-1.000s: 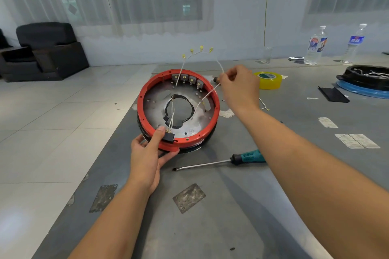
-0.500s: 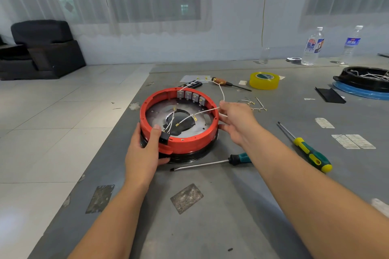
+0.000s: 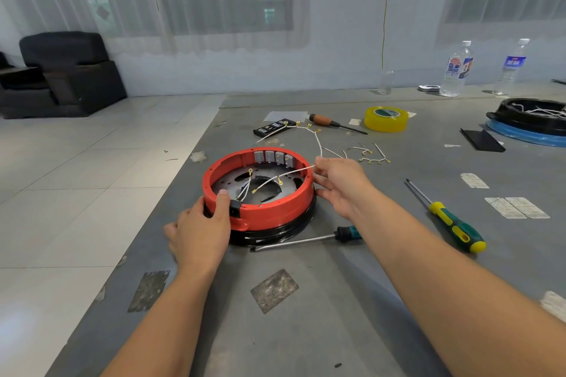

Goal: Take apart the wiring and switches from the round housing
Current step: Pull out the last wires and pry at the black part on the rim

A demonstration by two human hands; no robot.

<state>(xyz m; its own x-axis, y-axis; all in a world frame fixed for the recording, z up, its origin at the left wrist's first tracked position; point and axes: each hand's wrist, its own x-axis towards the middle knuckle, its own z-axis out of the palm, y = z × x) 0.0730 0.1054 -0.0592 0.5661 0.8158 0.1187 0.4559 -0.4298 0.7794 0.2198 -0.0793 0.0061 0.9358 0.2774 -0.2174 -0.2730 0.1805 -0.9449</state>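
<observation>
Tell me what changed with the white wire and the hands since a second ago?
The right hand came down from up in the air to the right side of the red ring, still pinching the white wire. The wire's yellow-tipped ends now lie on the table behind the ring. The ring was tilted up and now sits flat. The left hand still holds the ring's near edge by the black switch.

Red round plastic housing (image 3: 260, 208) on grey table (image 3: 337, 300). Left hand (image 3: 199, 232) at its near-left rim; right hand (image 3: 340, 184) at right rim. Teal-handled screwdriver (image 3: 306, 240) lies just before it; yellow tape roll (image 3: 386, 118) behind-right.
</observation>
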